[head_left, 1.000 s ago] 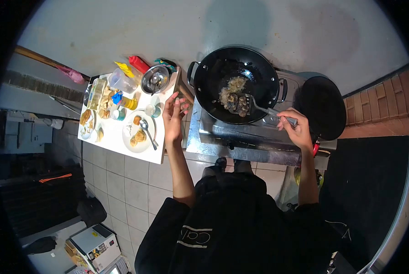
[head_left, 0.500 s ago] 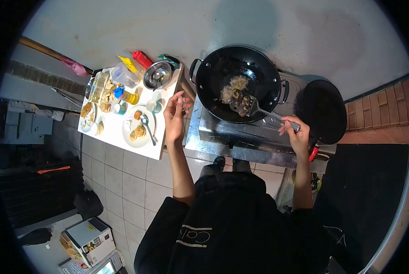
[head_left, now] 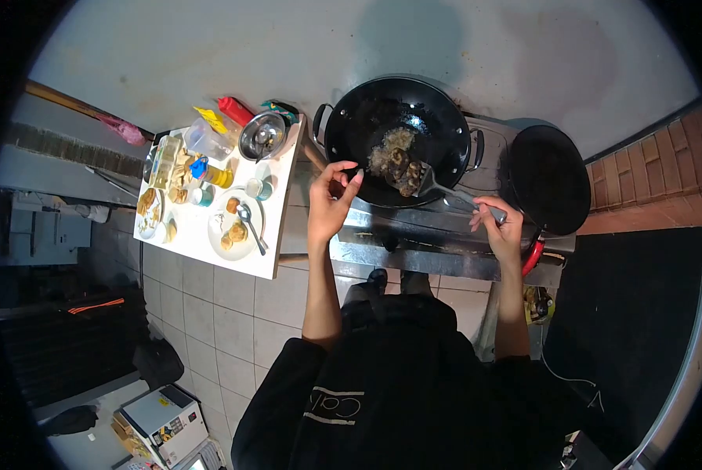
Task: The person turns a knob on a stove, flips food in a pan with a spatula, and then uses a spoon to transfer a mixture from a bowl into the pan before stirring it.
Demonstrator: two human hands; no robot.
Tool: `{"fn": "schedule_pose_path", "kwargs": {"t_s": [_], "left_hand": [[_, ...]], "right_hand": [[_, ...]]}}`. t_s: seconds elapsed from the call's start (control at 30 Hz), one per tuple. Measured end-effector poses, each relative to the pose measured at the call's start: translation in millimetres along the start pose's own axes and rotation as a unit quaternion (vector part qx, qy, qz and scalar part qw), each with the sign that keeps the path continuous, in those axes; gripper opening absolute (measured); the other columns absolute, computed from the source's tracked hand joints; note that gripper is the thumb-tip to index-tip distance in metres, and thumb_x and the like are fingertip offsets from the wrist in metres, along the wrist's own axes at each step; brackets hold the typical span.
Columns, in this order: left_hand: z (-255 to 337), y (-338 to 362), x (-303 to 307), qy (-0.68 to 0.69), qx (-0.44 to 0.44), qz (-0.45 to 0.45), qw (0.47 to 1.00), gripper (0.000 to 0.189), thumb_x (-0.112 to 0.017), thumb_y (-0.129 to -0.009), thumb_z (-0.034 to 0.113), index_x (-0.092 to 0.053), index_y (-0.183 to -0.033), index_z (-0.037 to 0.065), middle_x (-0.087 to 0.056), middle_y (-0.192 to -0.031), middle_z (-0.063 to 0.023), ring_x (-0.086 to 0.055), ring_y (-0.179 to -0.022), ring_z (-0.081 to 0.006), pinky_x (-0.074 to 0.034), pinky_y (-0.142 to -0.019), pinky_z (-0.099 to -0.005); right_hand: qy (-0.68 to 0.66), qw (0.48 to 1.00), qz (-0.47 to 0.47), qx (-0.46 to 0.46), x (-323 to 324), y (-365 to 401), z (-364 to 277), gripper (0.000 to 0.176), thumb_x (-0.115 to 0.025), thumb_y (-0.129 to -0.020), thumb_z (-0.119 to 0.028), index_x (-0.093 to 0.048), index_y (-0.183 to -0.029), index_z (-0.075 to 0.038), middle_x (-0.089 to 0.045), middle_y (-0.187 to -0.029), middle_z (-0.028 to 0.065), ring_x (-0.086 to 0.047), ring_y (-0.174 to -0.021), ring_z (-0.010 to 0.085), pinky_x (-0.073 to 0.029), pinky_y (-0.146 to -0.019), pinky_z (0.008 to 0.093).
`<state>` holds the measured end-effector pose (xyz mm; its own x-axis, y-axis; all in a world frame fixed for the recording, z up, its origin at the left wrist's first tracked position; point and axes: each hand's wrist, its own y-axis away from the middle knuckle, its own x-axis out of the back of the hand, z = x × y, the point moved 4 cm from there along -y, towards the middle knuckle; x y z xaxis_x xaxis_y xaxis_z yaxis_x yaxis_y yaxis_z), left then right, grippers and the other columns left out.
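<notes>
My right hand (head_left: 501,227) is wrapped round the handle of a metal spatula (head_left: 453,194). The spatula's blade rests in a black two-handled wok (head_left: 437,110), against dark browned food pieces (head_left: 404,176) beside a paler, bubbling patch (head_left: 398,141). Close to the wok's near left rim is my left hand (head_left: 334,204), its fingers curved and the thumb apart from the index finger. I see nothing held in it. The wok stands on a metal stove (head_left: 414,247).
Right of the wok lies a black frying pan (head_left: 551,180) with a red handle (head_left: 533,254). On the white table (head_left: 194,254) at left are a plate (head_left: 249,243) with food and a spoon (head_left: 251,229), a metal bowl (head_left: 263,135), cups, an oil bottle (head_left: 222,178) and a red bottle (head_left: 235,110).
My left hand has moved right, from beside the table to the wok's near left rim. My right hand keeps hold of the spatula in the food. The whole view has shifted slightly.
</notes>
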<state>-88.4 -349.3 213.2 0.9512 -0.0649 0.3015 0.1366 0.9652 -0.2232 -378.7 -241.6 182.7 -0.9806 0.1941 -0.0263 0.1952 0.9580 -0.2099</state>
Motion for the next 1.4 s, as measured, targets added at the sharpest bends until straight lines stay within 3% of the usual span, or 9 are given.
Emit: {"fn": "schedule_pose_path", "kwargs": {"t_s": [0.33, 0.4, 0.6, 0.63, 0.7, 0.9, 1.4], "left_hand": [[1, 2, 10, 0.016, 0.001, 0.016, 1.000, 0.014, -0.065, -0.084, 0.009, -0.063, -0.097, 0.003, -0.043, -0.065, 0.0071, -0.038, -0.056, 0.0003, -0.028, -0.049, -0.0172], [3, 5, 16, 0.016, 0.049, 0.005, 0.999, 0.019, -0.064, -0.085, 0.014, -0.064, -0.099, 0.002, -0.051, -0.070, 0.0024, -0.048, -0.070, -0.0063, -0.040, -0.069, -0.0218], [-4, 14, 29, 0.018, 0.055, 0.015, 0.998, 0.021, -0.061, -0.088, 0.016, -0.063, -0.103, 0.002, -0.057, -0.075, 0.0001, -0.050, -0.074, -0.0074, -0.041, -0.074, -0.0231], [-6, 15, 30, 0.017, 0.056, 0.017, 0.998, 0.021, -0.061, -0.088, 0.016, -0.063, -0.103, 0.002, -0.057, -0.075, 0.0001, -0.050, -0.074, -0.0074, -0.041, -0.074, -0.0231], [-7, 16, 31, 0.035, 0.019, 0.046, 0.998, 0.016, -0.062, -0.088, 0.012, -0.063, -0.100, 0.003, -0.051, -0.069, 0.0053, -0.038, -0.056, 0.0006, -0.029, -0.049, -0.0178], [-6, 22, 34, 0.049, 0.058, 0.039, 0.996, 0.016, -0.061, -0.088, 0.012, -0.063, -0.100, 0.003, -0.052, -0.070, 0.0057, -0.037, -0.056, 0.0005, -0.027, -0.049, -0.0177], [-5, 27, 28, 0.057, 0.059, 0.027, 0.996, 0.018, -0.061, -0.089, 0.013, -0.062, -0.103, 0.003, -0.051, -0.073, 0.0055, -0.037, -0.060, -0.0005, -0.028, -0.051, -0.0174]], "right_hand": [[-0.010, 0.999, 0.032, -0.019, -6, 7, 8, 0.014, -0.054, -0.089, -0.001, -0.062, -0.097, 0.007, -0.059, -0.073, 0.0083, -0.059, -0.059, 0.0125, -0.049, -0.051, 0.0238], [-0.018, 0.999, 0.042, -0.029, -10, 9, 11, 0.014, -0.054, -0.089, -0.001, -0.061, -0.097, 0.007, -0.059, -0.072, 0.0082, -0.059, -0.059, 0.0122, -0.049, -0.051, 0.0238], [-0.028, 0.998, 0.052, -0.033, -25, 18, 22, 0.015, -0.055, -0.089, -0.001, -0.060, -0.100, 0.007, -0.059, -0.074, 0.0077, -0.058, -0.058, 0.0113, -0.048, -0.050, 0.0230], [-0.016, 0.998, 0.052, -0.025, -29, 19, 23, 0.015, -0.055, -0.089, -0.001, -0.060, -0.101, 0.007, -0.058, -0.075, 0.0075, -0.057, -0.058, 0.0110, -0.048, -0.050, 0.0227], [-0.004, 0.998, 0.052, -0.016, -33, 20, 26, 0.015, -0.055, -0.088, -0.001, -0.060, -0.101, 0.007, -0.058, -0.075, 0.0074, -0.057, -0.058, 0.0108, -0.048, -0.050, 0.0225], [0.000, 0.998, 0.065, -0.023, -43, 23, 30, 0.016, -0.057, -0.089, -0.002, -0.060, -0.102, 0.006, -0.059, -0.074, 0.0069, -0.057, -0.058, 0.0098, -0.047, -0.050, 0.0214], [0.044, 0.994, 0.079, -0.059, -44, 23, 31, 0.016, -0.061, -0.087, -0.005, -0.062, -0.101, 0.001, -0.059, -0.076, 0.0032, -0.053, -0.056, 0.0056, -0.043, -0.048, 0.0190]]}}
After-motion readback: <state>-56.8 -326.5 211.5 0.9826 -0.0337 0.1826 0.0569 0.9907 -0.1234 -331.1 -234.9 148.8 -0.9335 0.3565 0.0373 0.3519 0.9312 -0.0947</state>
